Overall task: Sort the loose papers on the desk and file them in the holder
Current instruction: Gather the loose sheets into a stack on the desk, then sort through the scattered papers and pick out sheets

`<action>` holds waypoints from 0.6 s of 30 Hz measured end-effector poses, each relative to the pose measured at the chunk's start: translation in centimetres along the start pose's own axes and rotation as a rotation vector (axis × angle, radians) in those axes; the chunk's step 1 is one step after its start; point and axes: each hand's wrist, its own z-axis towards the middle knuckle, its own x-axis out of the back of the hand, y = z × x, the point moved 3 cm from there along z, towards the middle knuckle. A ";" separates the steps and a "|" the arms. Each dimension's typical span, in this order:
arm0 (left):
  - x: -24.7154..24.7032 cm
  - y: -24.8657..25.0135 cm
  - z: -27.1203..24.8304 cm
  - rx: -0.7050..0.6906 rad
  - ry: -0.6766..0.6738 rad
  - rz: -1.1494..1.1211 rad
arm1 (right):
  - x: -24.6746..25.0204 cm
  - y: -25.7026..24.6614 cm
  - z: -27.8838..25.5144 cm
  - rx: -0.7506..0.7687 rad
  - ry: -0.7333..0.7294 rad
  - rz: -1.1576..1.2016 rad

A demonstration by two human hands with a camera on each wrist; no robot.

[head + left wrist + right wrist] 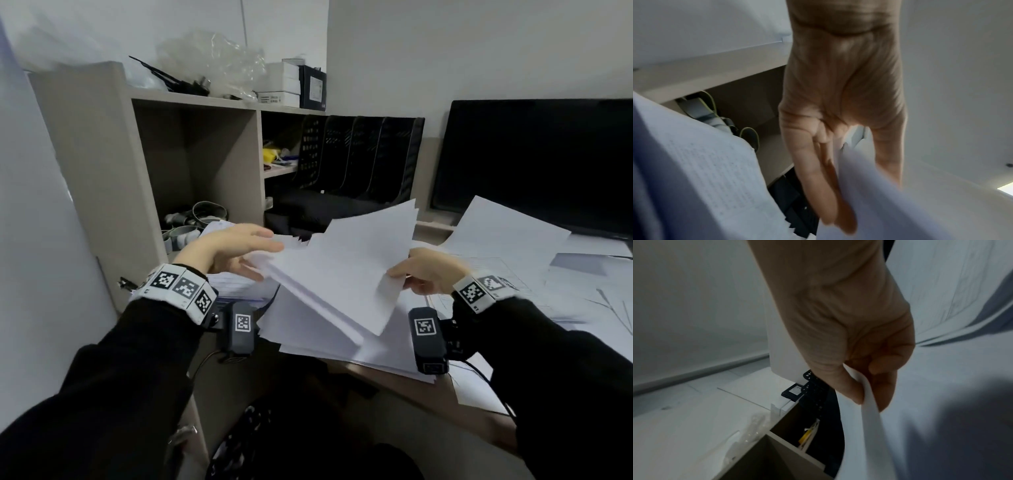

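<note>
I hold a thick stack of white papers (342, 274) tilted up above the desk. My right hand (411, 274) pinches its right edge between thumb and fingers; the right wrist view shows the pinch of that hand (865, 391) on the stack (875, 426). My left hand (253, 251) reaches the left edge with straight fingers (828, 178), and the stack (890, 203) enters between them and the thumb. The black mesh file holder (359, 157) stands behind the stack, its slots looking empty. More loose sheets (325, 346) lie beneath.
A beige shelf unit (102, 154) stands at the left with tape rolls (205, 212) in its cubby and boxes (291, 85) on top. A dark monitor (541, 161) fills the right back. Printed sheets (236, 284) and drawings (513, 240) cover the desk.
</note>
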 end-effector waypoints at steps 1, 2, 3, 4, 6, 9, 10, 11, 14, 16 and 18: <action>0.1 -0.3 -0.1 0.033 -0.030 0.040 | 0.0 0.3 0.2 -0.012 -0.008 -0.082; 0.1 -0.6 -0.1 0.063 -0.060 0.073 | 0.1 0.5 0.4 -0.032 -0.017 -0.152; -0.1 -0.8 -0.1 0.091 -0.092 0.099 | 0.2 0.7 0.5 -0.052 -0.029 -0.209; -0.3 -0.9 -0.1 0.111 -0.119 0.122 | 0.2 0.9 0.5 -0.066 -0.039 -0.257; -0.8 -0.9 0.1 0.128 -0.148 0.181 | 0.3 1.1 0.8 -0.082 -0.048 -0.307; -1.7 -0.7 0.3 0.135 -0.170 0.247 | 0.1 1.2 1.2 -0.070 -0.001 -0.304; -2.1 -0.5 0.4 0.138 -0.187 0.263 | 0.1 1.2 1.3 -0.048 0.023 -0.286; -2.5 -0.3 0.4 0.142 -0.212 0.282 | 0.0 1.2 1.5 -0.024 0.047 -0.254; -3.6 0.3 0.1 0.157 -0.271 0.347 | 0.1 1.1 1.7 0.019 0.094 -0.097; -4.0 1.0 0.0 0.152 -0.275 0.374 | 0.7 1.3 1.8 0.031 0.105 -0.039; -4.4 2.1 -0.1 0.130 -0.266 0.396 | 1.7 1.5 1.8 0.022 0.115 -0.024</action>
